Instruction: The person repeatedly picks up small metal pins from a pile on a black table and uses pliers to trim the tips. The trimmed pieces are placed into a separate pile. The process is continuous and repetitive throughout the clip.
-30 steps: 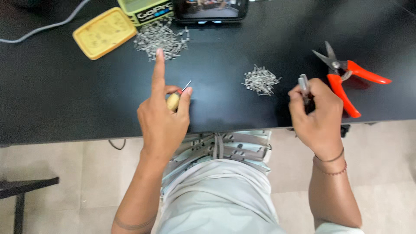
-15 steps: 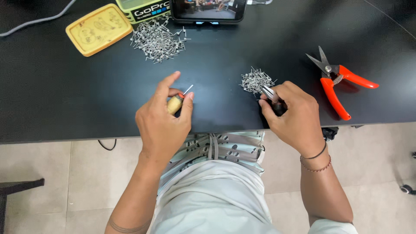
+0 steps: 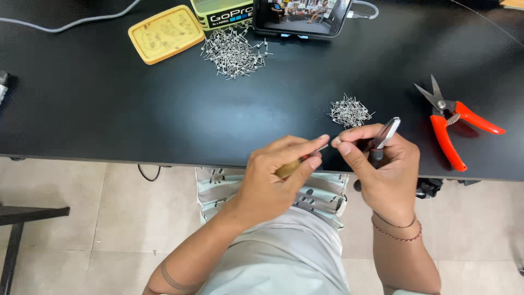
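The scene is being lit evenly by soft, diffuse daylight. A faint sheen is being thrown across the black bench (image 3: 109, 109) toward its right end. Only weak shadows are being cast beneath the hands. Focus is being held sharply throughout; slight wide-angle bending is being shown at the edges.

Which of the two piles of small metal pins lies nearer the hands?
The smaller pile, just beyond the right hand and left of the red cutters. The bigger pile lies far back beside the yellow tray.
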